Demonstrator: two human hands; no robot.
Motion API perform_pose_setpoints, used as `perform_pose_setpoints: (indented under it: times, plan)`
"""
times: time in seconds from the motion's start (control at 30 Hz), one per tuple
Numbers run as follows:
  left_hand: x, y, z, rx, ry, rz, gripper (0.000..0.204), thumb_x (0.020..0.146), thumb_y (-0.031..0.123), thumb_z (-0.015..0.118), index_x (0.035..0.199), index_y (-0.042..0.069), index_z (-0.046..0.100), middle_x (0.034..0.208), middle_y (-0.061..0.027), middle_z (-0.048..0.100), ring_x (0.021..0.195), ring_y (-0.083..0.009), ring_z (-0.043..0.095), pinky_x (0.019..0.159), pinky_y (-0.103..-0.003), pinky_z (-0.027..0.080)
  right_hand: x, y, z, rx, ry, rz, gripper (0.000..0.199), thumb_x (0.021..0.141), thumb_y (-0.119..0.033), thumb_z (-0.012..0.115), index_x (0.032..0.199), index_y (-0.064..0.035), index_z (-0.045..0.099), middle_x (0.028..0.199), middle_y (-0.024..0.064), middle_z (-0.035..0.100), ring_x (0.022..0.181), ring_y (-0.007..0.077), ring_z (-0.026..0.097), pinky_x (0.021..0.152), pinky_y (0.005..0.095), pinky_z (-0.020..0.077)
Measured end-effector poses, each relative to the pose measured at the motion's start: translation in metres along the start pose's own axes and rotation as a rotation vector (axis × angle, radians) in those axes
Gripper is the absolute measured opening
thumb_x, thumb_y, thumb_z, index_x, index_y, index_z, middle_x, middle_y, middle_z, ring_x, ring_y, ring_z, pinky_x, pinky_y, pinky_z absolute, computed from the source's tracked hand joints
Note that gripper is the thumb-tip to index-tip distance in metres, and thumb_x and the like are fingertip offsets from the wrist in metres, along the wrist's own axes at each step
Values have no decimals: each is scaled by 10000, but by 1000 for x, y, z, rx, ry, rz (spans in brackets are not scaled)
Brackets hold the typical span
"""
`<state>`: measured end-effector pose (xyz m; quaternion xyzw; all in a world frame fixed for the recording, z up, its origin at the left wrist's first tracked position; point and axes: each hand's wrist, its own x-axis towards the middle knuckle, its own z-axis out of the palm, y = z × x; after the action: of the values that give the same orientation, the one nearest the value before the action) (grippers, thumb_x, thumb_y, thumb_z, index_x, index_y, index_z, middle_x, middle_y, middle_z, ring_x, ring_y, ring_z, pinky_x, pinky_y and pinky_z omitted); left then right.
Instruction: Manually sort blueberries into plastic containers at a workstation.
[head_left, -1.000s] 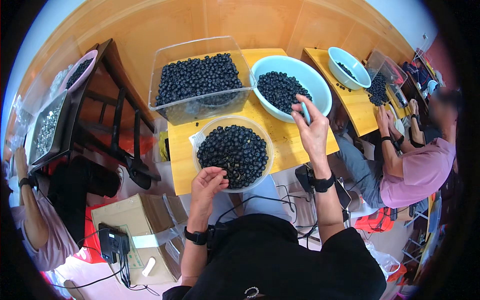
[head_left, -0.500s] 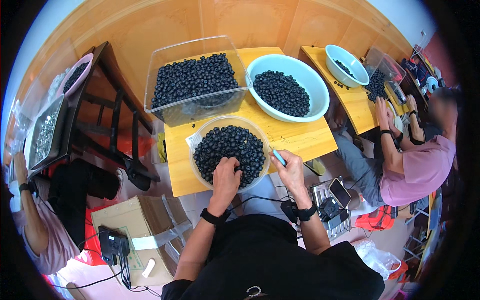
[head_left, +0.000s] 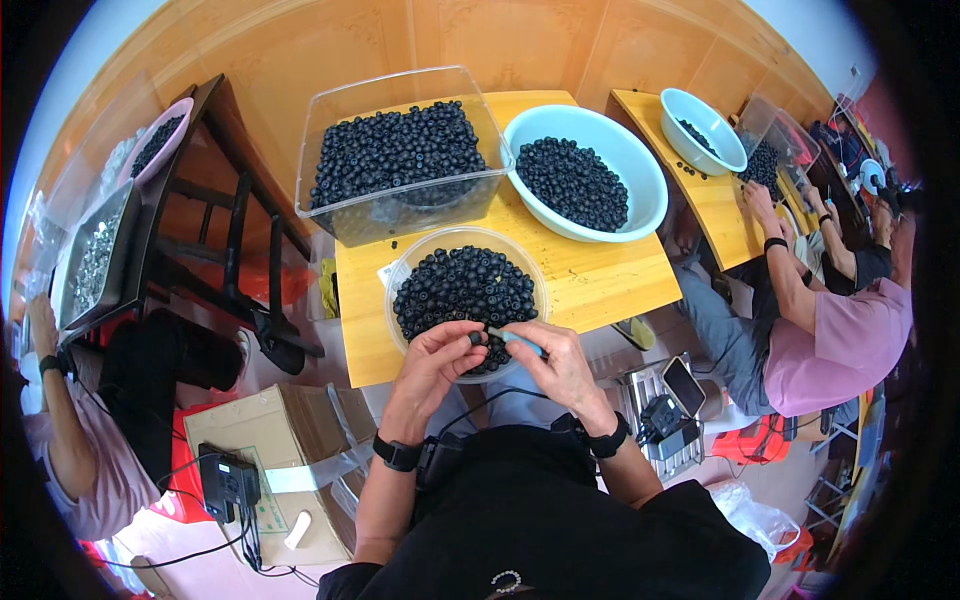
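My left hand (head_left: 432,372) is over the near side of a round clear tub (head_left: 392,285) full of small black ring-like pieces (head_left: 465,290). Its thumb and fingers pinch one black piece (head_left: 476,339). In my right hand (head_left: 562,368) is a slim blue-handled tool (head_left: 520,342), its tip pointing left and meeting the pinched piece or very close to it. The tip is too small to make out its shape. Both hands are close together above the tub's near rim, which they partly cover.
Behind the tub, a clear rectangular box (head_left: 400,212) and a light blue basin (head_left: 655,195) hold more black pieces on the yellow table (head_left: 620,285). A cardboard box (head_left: 250,420) stands lower left. Co-workers sit on the left and right (head_left: 850,340); another blue basin (head_left: 735,150) is at right.
My left hand has come up from among the pieces in the tub, a black piece now in its fingers. The right hand has moved left, bringing the blue-handled tool to it.
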<state>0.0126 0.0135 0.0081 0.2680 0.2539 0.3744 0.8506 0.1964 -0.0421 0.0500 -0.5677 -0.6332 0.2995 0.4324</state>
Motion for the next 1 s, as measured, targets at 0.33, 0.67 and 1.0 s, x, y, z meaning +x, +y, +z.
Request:
perform_pose_setpoints:
  times: [0.33,0.67,1.0]
  plan:
    - [-3,-6,2,-103,-53,29,167,832,23,592,996,15,560,951,-95,620,845,-141,626,758,-244,537,-2,-10,5,-165,-68,-134,171,786,-134,652,914,-22,640,754,112,631,587,265,621,514,334,478]
    - [-4,-11,-3,-180,-102,23,194,833,42,608,1019,29,553,954,-81,614,838,-127,616,754,-232,526,-3,-6,7,-178,-59,-147,177,780,-136,658,917,-24,645,733,106,626,568,250,613,499,331,470]
    - [-7,-11,-1,-249,-134,4,166,837,28,597,996,29,549,937,-76,627,813,-119,626,748,-230,525,-4,-4,6,-197,-67,-231,182,782,-135,659,925,-22,651,731,107,616,579,274,604,510,340,467]
